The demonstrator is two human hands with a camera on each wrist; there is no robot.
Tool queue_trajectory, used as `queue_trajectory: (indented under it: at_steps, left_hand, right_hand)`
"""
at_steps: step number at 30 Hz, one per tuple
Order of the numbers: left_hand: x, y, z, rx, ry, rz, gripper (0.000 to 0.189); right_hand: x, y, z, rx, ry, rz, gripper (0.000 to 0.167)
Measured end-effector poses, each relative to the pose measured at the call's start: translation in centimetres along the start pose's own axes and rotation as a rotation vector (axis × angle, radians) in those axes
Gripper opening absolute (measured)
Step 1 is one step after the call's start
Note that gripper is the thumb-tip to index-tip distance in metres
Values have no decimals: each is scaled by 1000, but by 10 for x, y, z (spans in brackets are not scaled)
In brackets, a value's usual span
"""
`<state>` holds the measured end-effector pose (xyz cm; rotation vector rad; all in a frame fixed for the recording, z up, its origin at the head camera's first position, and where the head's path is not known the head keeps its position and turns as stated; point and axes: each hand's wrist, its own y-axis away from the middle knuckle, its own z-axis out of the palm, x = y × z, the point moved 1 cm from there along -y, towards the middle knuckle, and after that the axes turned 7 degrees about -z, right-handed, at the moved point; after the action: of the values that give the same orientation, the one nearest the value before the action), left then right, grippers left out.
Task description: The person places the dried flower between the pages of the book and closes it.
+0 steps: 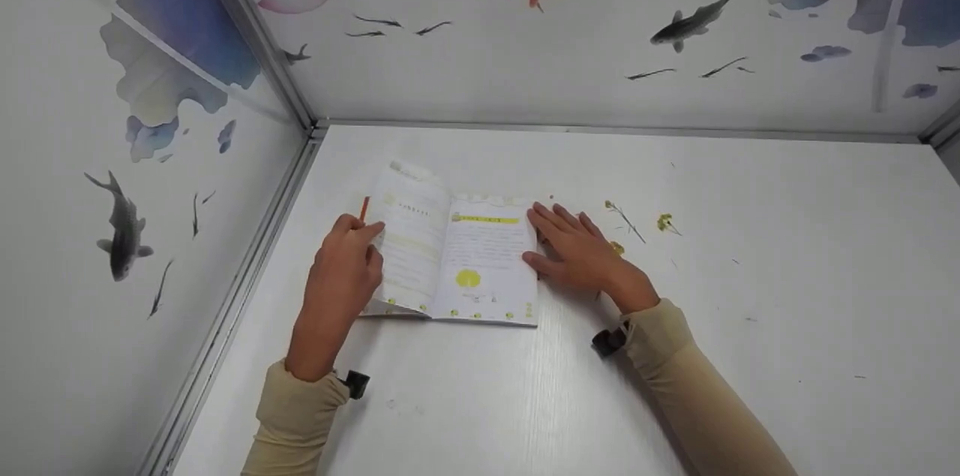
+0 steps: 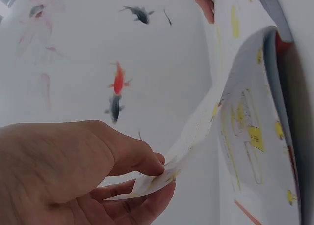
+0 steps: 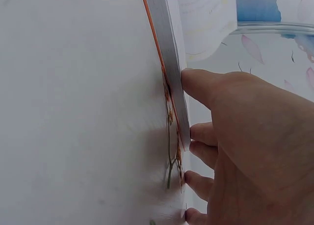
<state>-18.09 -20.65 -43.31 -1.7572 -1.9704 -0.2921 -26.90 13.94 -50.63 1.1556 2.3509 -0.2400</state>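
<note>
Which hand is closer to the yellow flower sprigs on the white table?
Right. The right hand rests at the right edge of the open white-paged book, beside the sprigs; the left hand pinches a lifted page farther left.

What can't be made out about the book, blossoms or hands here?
- Head view: print on the right page, too small to read.
- Head view: part of the yellow blossom, hidden by the right hand.
- Left wrist view: most of the right hand, cut off by the top edge.
- All views: the underside of the book, turned to the table.
</note>
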Motion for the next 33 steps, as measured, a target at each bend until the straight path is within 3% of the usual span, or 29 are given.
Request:
queue_trajectory:
  at_steps: [5,12,17,20,23,26,30,33]
  left_hand:
    - [-16,-6,14,-68,-61,-96,39]
    - [-32,-13,29,-157,-78,-119,34]
    - [-31,-16,37,-174,-88,-157,27]
    - [-25,-18,42,-154,-146,-160,40]
    - [-16,-21,50,-127,-217,-104,45]
    - [-7,-24,59,-90,-230,31,41]
    - [5,-29,73,-81,-205,203,52]
    - [11,-35,84,-100,-175,238,48]
  right_hand:
    - [0,-1,1,-1,0,2,81]
    - [0,-1,1,2,-6,-6,81]
    - [-1,2,0,7,-9,-10,81]
    - [-1,1,-1,9,-4,-11,81]
    - [-1,1,0,8,-3,-10,81]
    - [-1,0,1,6,1,-8,81]
    - [-2,0,1,7,8,-8,81]
    - [-2,1,0,12,10,-8,81]
